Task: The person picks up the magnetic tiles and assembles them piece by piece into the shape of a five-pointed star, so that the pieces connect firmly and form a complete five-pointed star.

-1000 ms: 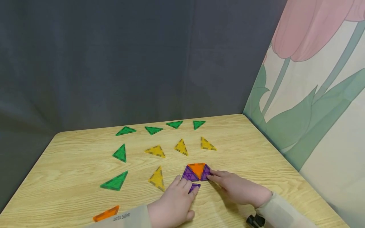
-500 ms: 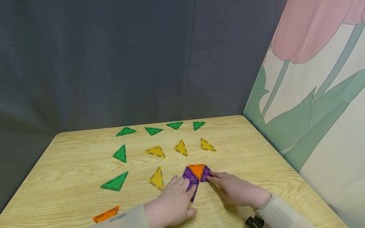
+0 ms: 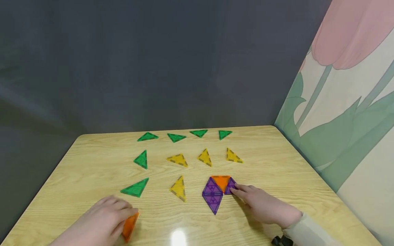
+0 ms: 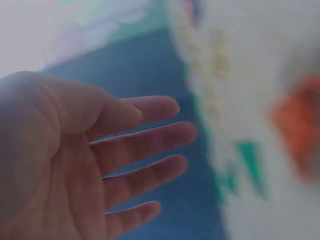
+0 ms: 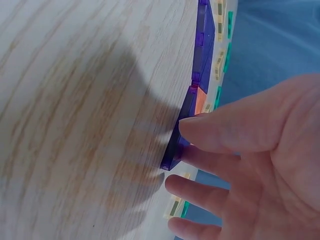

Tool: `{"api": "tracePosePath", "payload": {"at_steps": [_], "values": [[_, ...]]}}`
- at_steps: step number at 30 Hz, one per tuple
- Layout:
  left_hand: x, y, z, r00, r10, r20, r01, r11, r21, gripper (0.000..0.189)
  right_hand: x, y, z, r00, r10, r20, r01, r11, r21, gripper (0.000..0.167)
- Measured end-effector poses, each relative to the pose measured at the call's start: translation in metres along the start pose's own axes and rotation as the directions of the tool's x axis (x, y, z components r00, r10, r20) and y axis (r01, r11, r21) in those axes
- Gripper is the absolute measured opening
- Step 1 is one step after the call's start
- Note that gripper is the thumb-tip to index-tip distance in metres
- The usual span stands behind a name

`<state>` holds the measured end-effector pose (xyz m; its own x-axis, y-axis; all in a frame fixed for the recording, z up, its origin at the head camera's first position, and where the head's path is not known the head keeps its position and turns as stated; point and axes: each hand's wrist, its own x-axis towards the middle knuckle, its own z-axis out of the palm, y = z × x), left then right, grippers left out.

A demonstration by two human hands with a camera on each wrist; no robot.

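Head view: the orange tile [image 3: 130, 226] lies just beside the fingers of the left hand [image 3: 104, 217]; left wrist: these spread loosely, empty, best lowered onto an edge; right wrist: the right hand's thumb and forefinger pinch the purple tile [image 5: 176, 140], ideally lightly.

Glossy translucent plastic tiles [image 3: 212, 200], wood-grained tabletop [image 3: 77, 171]

Holds out a bare left hand [image 3: 104, 218] with extended, slightly spread fingers [image 4: 145, 141]; angles a bare right hand [image 3: 261, 206] leftward, with nearly straight fingers [image 5: 200, 193], from a pale beige cloth sleeve [image 3: 307, 230].
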<state>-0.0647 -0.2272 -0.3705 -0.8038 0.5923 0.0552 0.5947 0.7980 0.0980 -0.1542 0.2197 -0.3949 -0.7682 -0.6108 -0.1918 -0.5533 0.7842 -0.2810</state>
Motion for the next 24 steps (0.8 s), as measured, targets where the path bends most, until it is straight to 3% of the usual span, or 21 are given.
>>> {"api": "tracePosePath", "payload": {"at_steps": [2,4,7,10,14,17,20,22,24], "values": [[-0.014,-0.013,0.017,0.995,-0.041,0.096,0.043,0.999,-0.019,0.034,-0.002,0.002,-0.001,1.0,0.008,0.005,-0.008,1.0,0.009,0.053],[-0.025,-0.023,0.034,0.976,-0.088,0.198,0.097,0.995,-0.038,0.039,-0.004,0.004,-0.002,1.0,0.02,0.006,-0.02,1.0,0.008,0.053],[-0.035,-0.033,0.055,0.952,-0.128,0.279,0.143,0.989,-0.034,0.059,-0.006,0.006,-0.003,0.999,0.036,0.002,-0.036,0.999,0.007,0.052],[-0.04,-0.035,0.068,0.937,-0.142,0.32,0.173,0.983,-0.068,0.076,-0.006,0.006,-0.004,0.999,0.032,-0.006,-0.032,0.999,0.016,0.053],[-0.032,-0.023,0.075,0.932,-0.119,0.341,0.17,0.978,-0.124,0.074,-0.007,0.006,-0.002,1.0,0.025,-0.004,-0.025,0.999,0.034,0.052],[-0.016,-0.005,0.074,0.946,-0.041,0.323,0.09,0.986,-0.139,0.072,-0.007,0.006,-0.001,1.0,0.026,0.001,-0.026,0.999,0.037,0.051],[0.005,0.015,0.071,0.956,0.114,0.27,-0.083,0.989,-0.124,0.07,-0.004,0.007,-0.002,1.0,0.004,-0.009,-0.004,0.999,0.037,0.05],[0.02,0.029,0.071,0.944,0.246,0.218,-0.231,0.969,-0.092,0.066,-0.002,0.009,-0.003,1.0,0.002,-0.021,0.0,0.998,0.07,0.051],[0.039,0.045,0.075,0.91,0.367,0.191,-0.363,0.93,-0.058,0.064,0.001,0.009,-0.005,0.999,0.014,-0.031,-0.011,0.993,0.117,0.054]]}}
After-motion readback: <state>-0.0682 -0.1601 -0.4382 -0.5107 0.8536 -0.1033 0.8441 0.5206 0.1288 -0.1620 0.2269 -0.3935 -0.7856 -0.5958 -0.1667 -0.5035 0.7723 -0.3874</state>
